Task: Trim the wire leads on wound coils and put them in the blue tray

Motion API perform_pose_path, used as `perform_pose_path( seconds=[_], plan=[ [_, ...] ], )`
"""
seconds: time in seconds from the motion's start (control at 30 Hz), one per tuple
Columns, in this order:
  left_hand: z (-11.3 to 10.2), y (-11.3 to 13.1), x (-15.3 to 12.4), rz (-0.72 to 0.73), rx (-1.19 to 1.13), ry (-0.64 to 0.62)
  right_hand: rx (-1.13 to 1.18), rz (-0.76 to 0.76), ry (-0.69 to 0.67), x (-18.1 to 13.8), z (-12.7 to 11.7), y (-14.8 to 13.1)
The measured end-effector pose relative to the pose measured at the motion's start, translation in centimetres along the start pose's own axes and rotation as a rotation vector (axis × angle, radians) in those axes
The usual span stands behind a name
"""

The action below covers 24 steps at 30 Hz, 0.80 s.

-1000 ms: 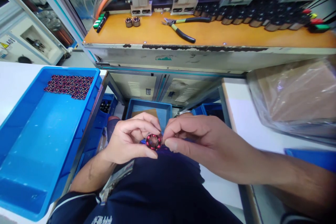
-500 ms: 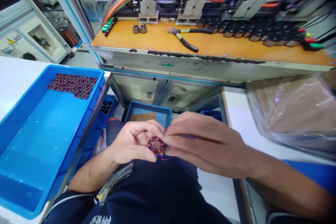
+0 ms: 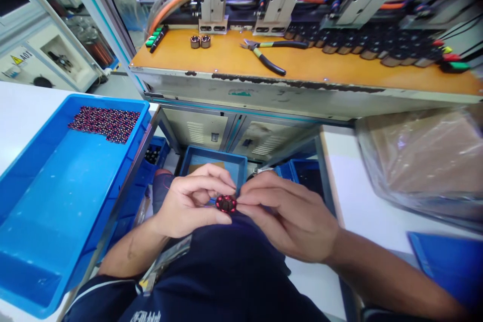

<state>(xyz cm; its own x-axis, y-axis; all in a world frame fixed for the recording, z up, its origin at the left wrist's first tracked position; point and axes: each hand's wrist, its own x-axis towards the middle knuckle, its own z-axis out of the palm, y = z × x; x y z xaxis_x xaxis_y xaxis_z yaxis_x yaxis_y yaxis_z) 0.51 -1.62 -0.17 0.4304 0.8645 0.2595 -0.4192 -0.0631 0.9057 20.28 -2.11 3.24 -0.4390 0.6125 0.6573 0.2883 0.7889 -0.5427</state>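
A small ring-shaped motor stator (image 3: 226,204) with red wire windings is held in front of my body, its open middle turned partly toward me. My left hand (image 3: 194,201) pinches it from the left, thumb below and fingers above. From the right, the thumb and fingertips of my right hand (image 3: 289,214) close on its right edge; whether a fine wire is also between them is hidden. Many similar stators (image 3: 105,122) lie packed together at the far end of a blue tray (image 3: 56,181) on my left.
Cutting pliers (image 3: 260,50), two loose stators (image 3: 199,42) and marker pens (image 3: 157,38) lie on the orange machine ledge (image 3: 226,63), below metal fixtures. Dark cylindrical parts (image 3: 368,50) line its right side. A plastic-wrapped package (image 3: 426,156) rests on the white right table (image 3: 343,161). Blue bins (image 3: 215,153) stand below.
The stator has tilted, so its ring looks flatter. My right hand has drawn in and down, with its fingers curled closer to the stator. The loose wire ends no longer show.
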Motion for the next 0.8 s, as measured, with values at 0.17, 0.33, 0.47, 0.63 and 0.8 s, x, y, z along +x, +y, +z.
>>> perform_pose_path(
  seconds=[0.17, 0.33, 0.47, 0.63, 0.8],
  plan=[
    [-0.5, 0.3, -0.3, -0.123, 0.065, 0.013, 0.007, -0.045, 0.127, -0.6, 1.3, 0.5],
    [-0.4, 0.5, -0.9, -0.264, 0.018, -0.019, -0.044, -0.043, 0.139, -0.6, 1.3, 0.5],
    [0.1, 0.1, -0.8, -0.155, -0.043, 0.043, -0.145, 0.05, 0.112, -0.6, 1.0, 0.2],
    [-0.1, -0.1, -0.3, 0.069, -0.046, -0.001, -0.179, 0.036, 0.026, -0.7, 0.7, 0.3],
    [-0.2, -0.1, -0.3, 0.043, -0.239, -0.018, -0.187, -0.064, -0.032, -1.0, 0.2, 0.5]
  ],
)
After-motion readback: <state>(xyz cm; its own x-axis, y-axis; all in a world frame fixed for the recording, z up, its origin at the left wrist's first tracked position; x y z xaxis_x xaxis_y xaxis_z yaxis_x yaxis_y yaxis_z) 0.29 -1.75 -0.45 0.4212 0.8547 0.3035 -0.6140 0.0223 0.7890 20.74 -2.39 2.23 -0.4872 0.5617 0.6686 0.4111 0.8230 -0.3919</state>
